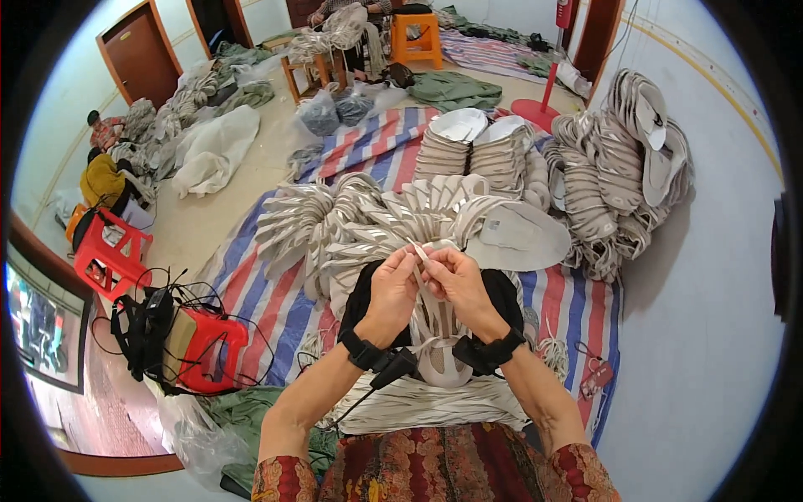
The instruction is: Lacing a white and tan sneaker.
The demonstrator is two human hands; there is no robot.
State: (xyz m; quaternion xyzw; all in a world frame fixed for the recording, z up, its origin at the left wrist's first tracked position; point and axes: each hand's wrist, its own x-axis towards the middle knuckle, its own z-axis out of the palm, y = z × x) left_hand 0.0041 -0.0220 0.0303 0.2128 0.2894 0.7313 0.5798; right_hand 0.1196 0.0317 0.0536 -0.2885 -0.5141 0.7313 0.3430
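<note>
My left hand (393, 291) and my right hand (458, 284) meet in the middle, fingers pinched on a pale flat shoelace (421, 253) between them. Below the hands, a beige mesh shoe upper (443, 368) lies over my lap with lace running up from it. A thick bundle of white laces (427, 408) stretches across my lap. Just beyond my fingers, several grey-beige shoe uppers (376, 230) fan out in a row, and one pale sole-shaped piece (519, 236) faces up at its right end. Black straps with small boxes circle both wrists.
Stacked shoe uppers (602, 167) lean against the right wall. A striped sheet (251, 301) covers the floor. At left, a red stool (219, 351) carries black cables and gear; another red stool (113, 255) stands farther back. Other people sit among piles by the left wall and at the far end.
</note>
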